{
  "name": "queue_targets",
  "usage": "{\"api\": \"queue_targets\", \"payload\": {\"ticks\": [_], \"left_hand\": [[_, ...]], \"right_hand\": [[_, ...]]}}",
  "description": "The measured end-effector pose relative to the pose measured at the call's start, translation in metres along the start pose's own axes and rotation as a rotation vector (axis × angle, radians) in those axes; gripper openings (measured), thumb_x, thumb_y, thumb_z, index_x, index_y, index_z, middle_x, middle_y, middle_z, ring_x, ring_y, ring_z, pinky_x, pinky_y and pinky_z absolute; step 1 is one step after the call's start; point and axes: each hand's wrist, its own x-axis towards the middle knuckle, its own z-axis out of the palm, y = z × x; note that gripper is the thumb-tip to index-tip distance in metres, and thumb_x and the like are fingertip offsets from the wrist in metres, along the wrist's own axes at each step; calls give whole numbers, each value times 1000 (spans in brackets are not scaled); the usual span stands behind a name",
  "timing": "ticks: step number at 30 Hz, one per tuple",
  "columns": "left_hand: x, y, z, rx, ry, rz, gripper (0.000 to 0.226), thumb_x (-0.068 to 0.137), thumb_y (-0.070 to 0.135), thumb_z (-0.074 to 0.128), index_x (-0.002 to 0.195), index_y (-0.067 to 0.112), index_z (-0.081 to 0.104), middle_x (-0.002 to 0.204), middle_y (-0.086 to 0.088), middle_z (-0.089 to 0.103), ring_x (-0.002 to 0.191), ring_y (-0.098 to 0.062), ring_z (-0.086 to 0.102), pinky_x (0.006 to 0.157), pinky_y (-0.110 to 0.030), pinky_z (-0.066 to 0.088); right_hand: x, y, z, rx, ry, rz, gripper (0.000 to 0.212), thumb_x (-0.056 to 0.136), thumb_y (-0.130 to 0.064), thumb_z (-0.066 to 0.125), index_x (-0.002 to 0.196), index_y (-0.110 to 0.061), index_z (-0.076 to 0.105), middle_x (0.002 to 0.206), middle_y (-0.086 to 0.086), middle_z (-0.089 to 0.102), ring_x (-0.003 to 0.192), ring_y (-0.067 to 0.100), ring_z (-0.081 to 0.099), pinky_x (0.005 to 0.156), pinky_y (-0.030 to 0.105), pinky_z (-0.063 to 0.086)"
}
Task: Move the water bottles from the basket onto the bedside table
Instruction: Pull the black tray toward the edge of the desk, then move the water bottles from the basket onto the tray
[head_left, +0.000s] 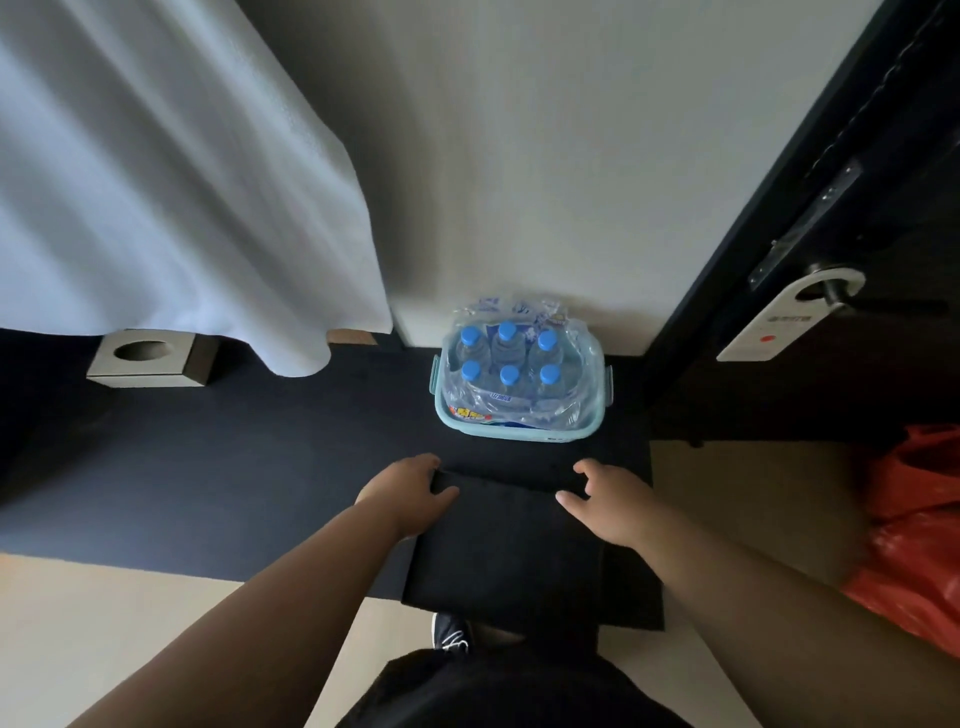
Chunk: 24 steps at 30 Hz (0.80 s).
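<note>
A pale blue plastic basket (521, 429) stands on the dark carpet against the white wall. In it sits a shrink-wrapped pack of several water bottles with blue caps (509, 358), all upright. Both my hands are nearer to me than the basket and apart from it. My left hand (410, 491) grips the far corner of a black fabric surface (498, 551), which looks like my trouser leg. My right hand (608, 501) hovers at the other far corner with its fingers loosely spread, holding nothing. No bedside table is plainly in view.
A white bed sheet (171, 197) hangs at the left, with a grey box with a round hole (150, 358) below it. A dark door (852, 218) with a handle and a white hanger sign (779, 322) is at the right. A red plastic bag (914, 535) lies at the right edge.
</note>
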Motion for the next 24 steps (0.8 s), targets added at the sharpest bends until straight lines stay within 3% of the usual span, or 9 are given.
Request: {"api": "queue_targets", "payload": {"ticks": [4,8,14,19,22,24], "left_hand": [[23,15,-13,-191,82,-74,56,85,58,68,131,27,62,119,6,69,110,-16,67,95,-32,53],[45,27,-28,-234,135,-49,51,83,56,67,127,31,64,112,11,68,106,-13,67,88,-29,52],[79,40,-51,-202,212,18,49,88,50,65,133,30,64,116,5,62,94,-17,65,78,-30,51],[113,47,-66,-201,204,66,46,86,49,68,129,33,64,124,7,60,93,-16,63,78,-31,53],[130,52,-68,-174,181,104,47,86,47,69,130,33,62,127,8,59,97,-17,65,82,-33,54],[140,54,-65,-120,139,133,46,87,45,68,130,32,61,124,8,62,98,-19,67,84,-36,57]], "right_hand": [[12,-4,-13,13,67,-43,68,93,-68,50,146,-26,49,120,-8,65,110,14,63,89,34,52],[22,-22,-24,29,111,-77,59,95,-66,49,140,-28,54,104,-16,66,100,8,63,81,31,52],[48,-69,-52,29,234,-157,49,99,-56,50,137,-26,58,119,-5,71,107,17,67,86,39,57],[74,-103,-66,23,285,-116,46,100,-53,51,138,-27,52,110,-5,69,101,19,66,76,37,56],[90,-116,-63,7,313,-70,38,99,-50,52,128,-25,54,99,-2,68,92,22,67,71,39,57],[100,-122,-59,-21,303,-42,41,97,-53,53,128,-26,52,102,-1,68,94,23,66,71,39,55]]}}
